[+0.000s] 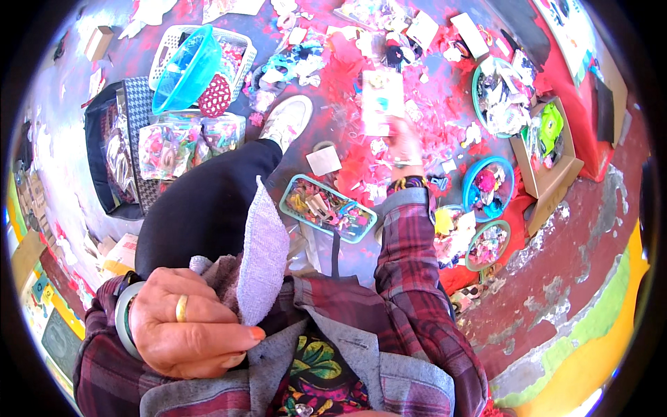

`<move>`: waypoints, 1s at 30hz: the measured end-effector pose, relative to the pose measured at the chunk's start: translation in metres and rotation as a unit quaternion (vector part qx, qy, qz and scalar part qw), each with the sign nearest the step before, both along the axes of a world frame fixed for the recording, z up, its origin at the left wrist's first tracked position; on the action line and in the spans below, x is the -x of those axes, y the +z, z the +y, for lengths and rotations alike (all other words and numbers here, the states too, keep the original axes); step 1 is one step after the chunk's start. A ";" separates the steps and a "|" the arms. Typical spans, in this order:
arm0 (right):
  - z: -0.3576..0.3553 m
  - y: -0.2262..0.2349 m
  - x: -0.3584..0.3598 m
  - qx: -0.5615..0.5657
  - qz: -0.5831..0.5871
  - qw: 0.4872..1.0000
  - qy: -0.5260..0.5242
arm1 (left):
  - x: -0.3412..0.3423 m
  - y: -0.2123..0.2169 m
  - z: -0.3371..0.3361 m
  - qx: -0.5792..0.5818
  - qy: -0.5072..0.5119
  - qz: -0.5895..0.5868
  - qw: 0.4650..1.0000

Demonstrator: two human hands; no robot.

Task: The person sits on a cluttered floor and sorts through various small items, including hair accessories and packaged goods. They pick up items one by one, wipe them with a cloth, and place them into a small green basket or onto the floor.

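Observation:
My left hand (184,323), with a ring and bangle, is closed in front of my body. A lavender fabric piece (264,257) stands up from its fingers, with a bunched brownish-pink cloth (226,274) beside it. Reaching forward over the floor, my right hand (405,144) is somewhat blurred. Its fingers close on the lower corner of a white card (382,115) with a small teal patch. Between my arms sits a light green tray (286,207) full of small colourful clips and bits. A blank white square (324,160) lies just beyond the tray.
At the left stand a white basket (244,61) with a blue bowl (182,73), zip bags (170,149) and a black fabric box (104,163). Round baskets (512,182) and a cardboard box (556,177) line the right. Red scraps litter the floor near my shoe (288,119).

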State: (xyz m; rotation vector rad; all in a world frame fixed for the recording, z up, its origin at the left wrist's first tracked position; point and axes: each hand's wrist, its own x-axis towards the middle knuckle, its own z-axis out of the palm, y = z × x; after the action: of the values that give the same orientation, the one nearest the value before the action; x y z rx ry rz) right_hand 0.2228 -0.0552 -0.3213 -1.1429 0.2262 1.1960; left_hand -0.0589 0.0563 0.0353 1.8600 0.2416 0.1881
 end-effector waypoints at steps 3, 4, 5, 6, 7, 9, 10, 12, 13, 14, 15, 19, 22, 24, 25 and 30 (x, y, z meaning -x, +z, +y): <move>-0.009 -0.003 -0.020 -0.002 -0.029 0.999 -0.014 | -0.001 0.001 0.002 -0.015 -0.002 -0.006 1.000; -0.013 -0.002 -0.025 -0.013 -0.046 0.999 -0.006 | 0.000 0.001 0.003 -0.024 -0.006 -0.008 1.000; -0.016 -0.003 -0.027 0.023 -0.063 0.997 0.029 | 0.000 0.001 0.001 -0.016 0.006 -0.020 1.000; -0.020 -0.007 -0.030 0.057 -0.085 0.993 0.060 | -0.002 -0.002 0.000 -0.009 0.015 -0.035 0.999; -0.031 -0.016 -0.035 0.096 -0.105 0.986 0.090 | -0.002 -0.003 -0.001 0.001 0.022 -0.051 0.998; -0.036 -0.023 -0.042 0.138 -0.128 0.974 0.126 | -0.001 -0.003 -0.002 -0.003 0.011 -0.034 0.999; -0.024 -0.001 -0.044 0.152 -0.148 0.964 0.160 | 0.001 0.000 -0.004 -0.010 0.011 -0.022 1.000; -0.022 0.033 -0.054 0.184 -0.258 0.909 0.271 | 0.000 0.004 -0.008 -0.015 0.012 -0.015 1.000; -0.029 0.047 -0.067 0.195 -0.300 0.878 0.317 | -0.001 0.005 -0.009 -0.016 0.007 -0.020 1.000; -0.038 0.063 -0.079 0.207 -0.338 0.845 0.360 | -0.002 0.006 -0.009 -0.019 -0.004 -0.021 1.000; -0.051 0.085 -0.091 0.222 -0.377 0.806 0.399 | -0.003 0.007 -0.009 -0.019 -0.013 -0.016 1.000; -0.138 0.163 -0.122 0.226 -0.436 0.802 0.340 | -0.004 0.021 -0.022 -0.073 0.001 0.045 0.996; -0.219 0.235 -0.091 0.217 -0.397 0.868 0.206 | -0.007 0.016 -0.037 -0.081 0.049 0.048 0.994; -0.307 0.262 -0.056 0.188 -0.327 0.925 0.053 | -0.021 0.016 -0.050 -0.011 0.055 0.034 0.998; -0.352 0.262 -0.036 0.227 -0.349 0.909 0.016 | -0.023 0.017 -0.059 0.017 0.071 0.082 0.994; -0.583 0.247 0.113 0.409 -0.299 0.852 -0.131 | -0.033 -0.016 -0.075 -0.151 0.059 0.014 0.987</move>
State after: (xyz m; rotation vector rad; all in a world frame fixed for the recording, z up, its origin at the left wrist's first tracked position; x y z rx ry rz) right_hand 0.1095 -0.6381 -0.0740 -2.0939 0.4136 0.4234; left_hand -0.0264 -0.0186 0.0195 2.1512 0.3583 0.2929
